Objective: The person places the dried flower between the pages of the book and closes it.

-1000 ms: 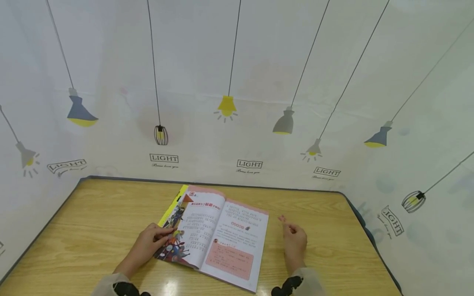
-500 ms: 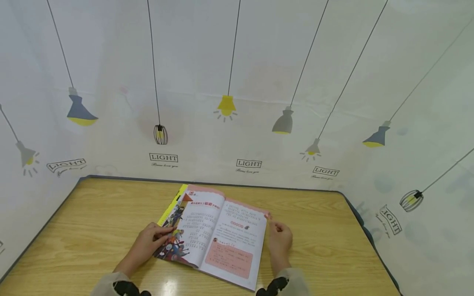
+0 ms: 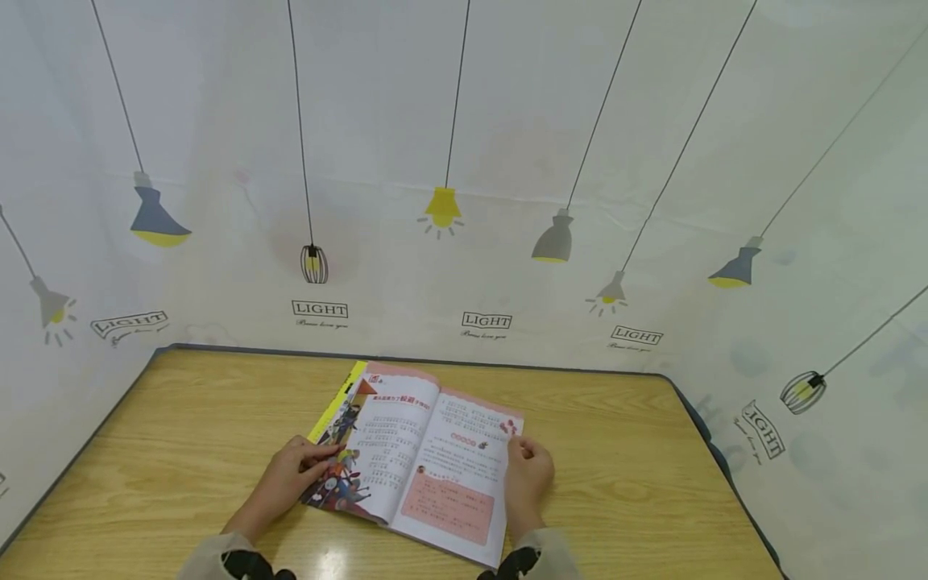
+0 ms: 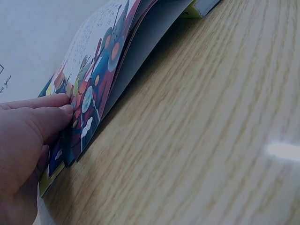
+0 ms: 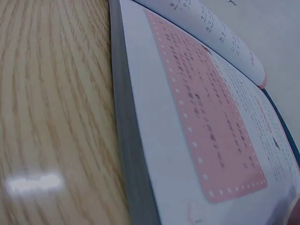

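An open book [image 3: 464, 459] with printed text and colour pictures lies tilted on the wooden table. My left hand [image 3: 293, 471] holds its left edge. In the left wrist view the thumb presses on the illustrated page [image 4: 89, 96], with the edge gathered between the fingers. Over the right page's outer edge is my right hand [image 3: 531, 475], its fingertips pinching a small pinkish-red piece [image 3: 509, 427] with rounded lobes, seen above the page's upper right part. The right wrist view shows the right page's pink text box [image 5: 211, 122]; only a sliver of that hand [image 5: 294, 215] appears there.
The wooden table [image 3: 652, 483] has a dark edge along its back and sides. A pale backdrop [image 3: 377, 201] printed with hanging lamps and the word LIGHT stands behind it. Light glares off the tabletop near the front.
My right hand has moved left from the bare table to the book's right edge, carrying the small red piece over the page. The left hand and the book have stayed put.
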`<state>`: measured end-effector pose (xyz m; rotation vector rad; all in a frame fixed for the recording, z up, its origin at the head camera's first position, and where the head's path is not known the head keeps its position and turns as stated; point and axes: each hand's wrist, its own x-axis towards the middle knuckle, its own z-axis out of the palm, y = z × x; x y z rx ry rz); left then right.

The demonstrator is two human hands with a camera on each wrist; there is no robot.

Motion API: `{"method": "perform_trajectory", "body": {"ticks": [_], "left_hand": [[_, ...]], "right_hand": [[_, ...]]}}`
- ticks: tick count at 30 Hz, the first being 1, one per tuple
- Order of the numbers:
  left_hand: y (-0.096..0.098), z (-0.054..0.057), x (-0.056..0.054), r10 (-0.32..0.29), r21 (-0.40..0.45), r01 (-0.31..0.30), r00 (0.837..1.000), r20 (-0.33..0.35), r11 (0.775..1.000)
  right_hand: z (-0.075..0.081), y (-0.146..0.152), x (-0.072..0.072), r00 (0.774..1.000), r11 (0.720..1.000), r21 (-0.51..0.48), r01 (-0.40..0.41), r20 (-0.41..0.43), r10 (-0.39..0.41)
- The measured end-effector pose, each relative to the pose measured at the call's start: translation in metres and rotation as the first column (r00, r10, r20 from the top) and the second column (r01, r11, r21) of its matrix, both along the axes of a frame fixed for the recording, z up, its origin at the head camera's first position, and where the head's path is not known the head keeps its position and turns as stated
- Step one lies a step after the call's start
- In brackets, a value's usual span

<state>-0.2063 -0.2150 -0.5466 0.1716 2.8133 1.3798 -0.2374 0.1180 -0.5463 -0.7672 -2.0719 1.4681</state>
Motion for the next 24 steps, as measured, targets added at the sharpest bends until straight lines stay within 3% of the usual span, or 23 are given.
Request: {"method": "perform_trajectory", "body": {"ticks": [8,17,24], "left_hand": [[0.000,0.000,0.001,0.012,0.000,-0.012,1.000,0.010,1.000],[0.000,0.000,0.002,0.005,0.000,-0.005,1.000,-0.005,1.000],[0.000,-0.001,0.001,0.000,0.007,0.000,1.000,-0.003,1.000]], "right_hand": [[0.000,-0.015,0.002,0.998,0.990,0.126,0.066,0.005,-0.067],[-0.003,-0.030,0.005,0.988,0.981,0.165,0.105,0.096,-0.122],[-0.005,-0.035,0.008,0.986,0.978,0.188,0.095,0.114,-0.118]]}}
